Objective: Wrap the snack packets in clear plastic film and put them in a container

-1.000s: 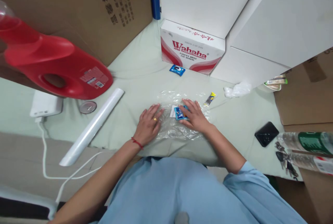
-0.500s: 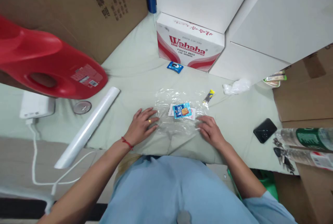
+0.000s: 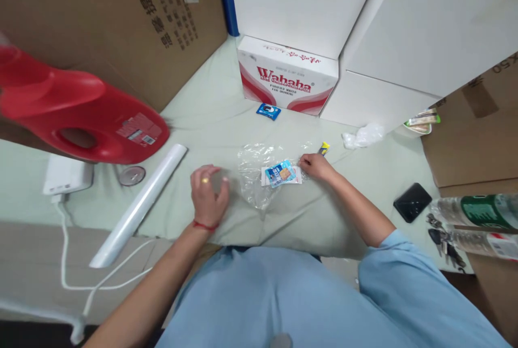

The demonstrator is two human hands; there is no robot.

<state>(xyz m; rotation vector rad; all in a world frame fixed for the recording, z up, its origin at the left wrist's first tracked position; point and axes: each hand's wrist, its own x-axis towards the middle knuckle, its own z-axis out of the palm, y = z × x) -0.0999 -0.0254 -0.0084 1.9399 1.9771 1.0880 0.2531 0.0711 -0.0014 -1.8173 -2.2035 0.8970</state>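
the clear film (image 3: 251,176) looked light, slippery, best held by edges. the right grip (image 3: 316,166) seemingly pinched one; the left grip (image 3: 209,197) was spread.

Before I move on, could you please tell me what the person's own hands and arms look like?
Both are ungloved. The left hand wears a gold-coloured ring, with a thin red band around the wrist. The right hand shows no jewellery; a loose, light blue sleeve covers the upper arm.
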